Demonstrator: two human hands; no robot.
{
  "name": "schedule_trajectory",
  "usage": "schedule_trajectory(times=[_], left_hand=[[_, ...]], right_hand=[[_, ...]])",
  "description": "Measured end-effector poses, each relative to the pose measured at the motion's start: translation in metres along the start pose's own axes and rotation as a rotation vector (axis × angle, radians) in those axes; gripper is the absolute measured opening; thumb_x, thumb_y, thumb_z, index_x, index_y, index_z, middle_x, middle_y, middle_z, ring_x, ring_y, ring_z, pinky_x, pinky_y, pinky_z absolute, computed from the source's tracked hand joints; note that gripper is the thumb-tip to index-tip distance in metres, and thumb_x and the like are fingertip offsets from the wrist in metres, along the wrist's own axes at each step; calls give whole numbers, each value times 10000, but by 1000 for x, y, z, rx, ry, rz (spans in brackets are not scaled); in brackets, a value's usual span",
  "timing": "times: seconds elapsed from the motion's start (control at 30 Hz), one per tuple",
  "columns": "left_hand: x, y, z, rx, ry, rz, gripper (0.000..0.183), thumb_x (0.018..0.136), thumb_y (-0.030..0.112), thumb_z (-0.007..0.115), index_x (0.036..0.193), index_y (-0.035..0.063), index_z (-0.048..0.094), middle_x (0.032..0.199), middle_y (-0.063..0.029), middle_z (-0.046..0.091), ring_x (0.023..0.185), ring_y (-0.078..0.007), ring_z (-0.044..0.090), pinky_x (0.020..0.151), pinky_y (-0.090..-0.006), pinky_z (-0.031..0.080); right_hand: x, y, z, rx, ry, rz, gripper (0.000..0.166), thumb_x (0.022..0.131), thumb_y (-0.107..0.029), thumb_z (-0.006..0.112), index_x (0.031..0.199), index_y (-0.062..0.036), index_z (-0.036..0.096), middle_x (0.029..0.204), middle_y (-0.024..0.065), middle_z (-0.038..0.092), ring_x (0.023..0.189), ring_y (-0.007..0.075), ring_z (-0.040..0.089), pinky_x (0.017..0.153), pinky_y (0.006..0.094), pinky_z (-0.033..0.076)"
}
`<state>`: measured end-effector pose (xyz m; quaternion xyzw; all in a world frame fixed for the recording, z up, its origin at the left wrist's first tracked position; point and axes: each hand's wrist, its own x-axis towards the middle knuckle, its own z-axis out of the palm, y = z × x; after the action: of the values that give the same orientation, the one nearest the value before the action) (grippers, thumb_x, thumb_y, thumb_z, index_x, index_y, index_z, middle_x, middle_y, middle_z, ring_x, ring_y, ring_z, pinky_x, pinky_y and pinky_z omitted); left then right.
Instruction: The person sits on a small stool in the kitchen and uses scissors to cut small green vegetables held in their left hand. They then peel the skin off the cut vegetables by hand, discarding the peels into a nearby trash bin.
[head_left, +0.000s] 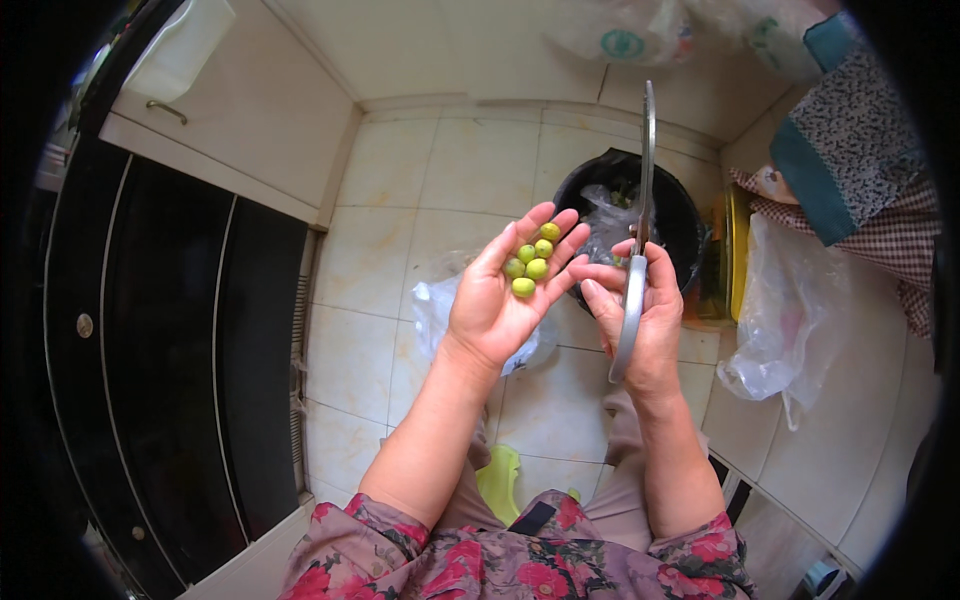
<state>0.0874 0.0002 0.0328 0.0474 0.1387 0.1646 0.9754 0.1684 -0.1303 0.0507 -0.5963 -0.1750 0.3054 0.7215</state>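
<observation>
My left hand (495, 300) is turned palm up, its fingers slightly cupped. Several small yellow-green grapes (535, 268) rest on the palm and fingers. Close beside it on the right, my right hand (651, 322) holds a pair of scissors (632, 315) with grey handles. The metal blades point away from me and look closed. Beyond and below both hands stands a round black bin (682, 247). Inside its rim I see crumpled clear plastic (600, 217) and a bit of green stem. My right hand and the scissors hide part of the bin.
A white plastic bag (435, 311) lies on the tiled floor (367, 247), partly behind my left hand. On the right hang a clear plastic bag (780, 322) and patterned cloths (847, 142) near a yellow-edged object (739, 255). Black drawers (157, 337) stand at left.
</observation>
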Motion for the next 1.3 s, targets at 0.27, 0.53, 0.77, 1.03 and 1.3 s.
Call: schedule_trajectory(times=[0.27, 0.53, 0.77, 1.03, 1.3], left_hand=[[6, -17, -5, 19, -31, -24, 364, 980, 189, 386, 1292, 17, 463, 1259, -125, 518, 1112, -226, 497, 898, -289, 460], [0, -20, 8, -62, -55, -46, 402, 990, 229, 358, 1340, 34, 405, 1321, -116, 465, 985, -202, 527, 769, -236, 474], [-2, -19, 6, -90, -70, -24, 400, 987, 249, 367, 1323, 40, 419, 1354, -133, 442, 1169, -255, 488, 904, -311, 484], [-2, -19, -2, 263, 255, -54, 266, 943, 260, 515, 1046, 24, 581, 1125, -157, 598, 756, -135, 554, 632, -231, 481], [-10, -7, 9, 663, 97, -150, 193, 862, 224, 658, 919, 43, 623, 786, -8, 615, 613, -50, 526, 473, -187, 398]], right_hand=[[5, 13, 10, -421, 117, -273, 478, 732, -45, 716, 1137, -50, 463, 890, 80, 662, 781, 166, 663, 725, 289, 521], [-1, 11, 11, -403, 88, -287, 512, 713, 5, 693, 1159, -55, 449, 897, 68, 648, 818, 139, 643, 737, 281, 512], [-8, 1, 14, -382, -28, -311, 635, 711, 58, 703, 1238, -46, 365, 1002, 61, 587, 942, 129, 584, 851, 275, 476], [-6, 5, -1, -287, -66, -305, 655, 718, 72, 630, 1271, -52, 303, 1060, 115, 572, 733, 76, 548, 713, 227, 472], [-6, -10, -13, -328, -81, -303, 651, 720, 100, 618, 1267, -54, 301, 1073, 127, 565, 612, 26, 472, 640, 187, 422]])
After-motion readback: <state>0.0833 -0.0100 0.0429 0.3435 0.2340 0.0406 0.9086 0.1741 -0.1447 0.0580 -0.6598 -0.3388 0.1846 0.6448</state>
